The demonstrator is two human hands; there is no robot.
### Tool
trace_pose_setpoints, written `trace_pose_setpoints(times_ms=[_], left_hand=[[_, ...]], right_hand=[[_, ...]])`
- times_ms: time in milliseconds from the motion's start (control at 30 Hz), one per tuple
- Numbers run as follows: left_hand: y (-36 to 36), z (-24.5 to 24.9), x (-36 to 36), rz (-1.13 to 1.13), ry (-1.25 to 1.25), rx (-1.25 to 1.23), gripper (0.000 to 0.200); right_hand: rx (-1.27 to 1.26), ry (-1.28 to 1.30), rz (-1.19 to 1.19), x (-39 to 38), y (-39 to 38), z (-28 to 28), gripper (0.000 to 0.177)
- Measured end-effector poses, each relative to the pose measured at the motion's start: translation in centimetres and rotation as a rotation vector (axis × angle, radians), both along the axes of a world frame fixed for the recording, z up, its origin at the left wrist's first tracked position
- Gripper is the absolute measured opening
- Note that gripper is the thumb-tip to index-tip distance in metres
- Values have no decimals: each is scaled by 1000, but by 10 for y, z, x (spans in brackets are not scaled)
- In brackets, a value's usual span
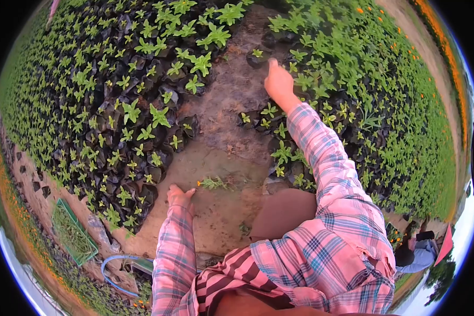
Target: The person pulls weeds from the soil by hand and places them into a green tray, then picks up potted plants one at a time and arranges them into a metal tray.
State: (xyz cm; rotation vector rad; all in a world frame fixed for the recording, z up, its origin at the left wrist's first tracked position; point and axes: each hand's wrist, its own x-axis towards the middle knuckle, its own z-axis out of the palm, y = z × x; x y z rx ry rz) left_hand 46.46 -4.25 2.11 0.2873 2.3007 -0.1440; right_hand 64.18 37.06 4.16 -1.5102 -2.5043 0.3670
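Observation:
My right hand [278,81] reaches forward to a small seedling in a black bag [257,57] at the edge of the right-hand block of plants. Its fingertips are at the near rim of that bag; whether they grip it cannot be made out. Low on the left, my left hand [181,196] is held over the bare soil with thumb and fingers apart and nothing between them. Just right of it, a loose uprooted plant [214,183] with an orange flower lies on the ground.
Dense bagged seedlings [105,105] fill the left, and more plants [374,95] the right, with a muddy strip [231,100] between. A green crate of cuttings [73,231] and a blue hoop [110,274] are at lower left. Another person [421,255] is at lower right.

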Motion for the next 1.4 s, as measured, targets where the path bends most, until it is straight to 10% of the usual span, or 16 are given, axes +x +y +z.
trace_pose_setpoints(times_ms=[333,733,867,1000,1133,1200,1300,1400], left_hand=[[4,-6,-1,-17,12,-69,72],[6,-7,-6,58,-77,-123,82],[6,-2,-2,3,-43,-119,80],[0,-12,-2,9,-32,-114,80],[8,-14,-7,68,-66,-199,83],[16,-6,-7,71,-70,-230,84],[23,-4,-8,73,-72,-289,85],[25,-3,-6,84,-73,-313,85]], right_hand=[[96,146,146,-29,7,-16,12],[15,132,979,-67,-71,-6,9],[-12,513,495,-54,-31,12,17],[273,364,87,-23,88,-25,23],[-95,354,-424,-15,146,-17,34],[-333,455,-488,-18,153,-16,36],[22,76,-358,-21,161,-41,25],[115,311,-357,-17,149,-43,18]])
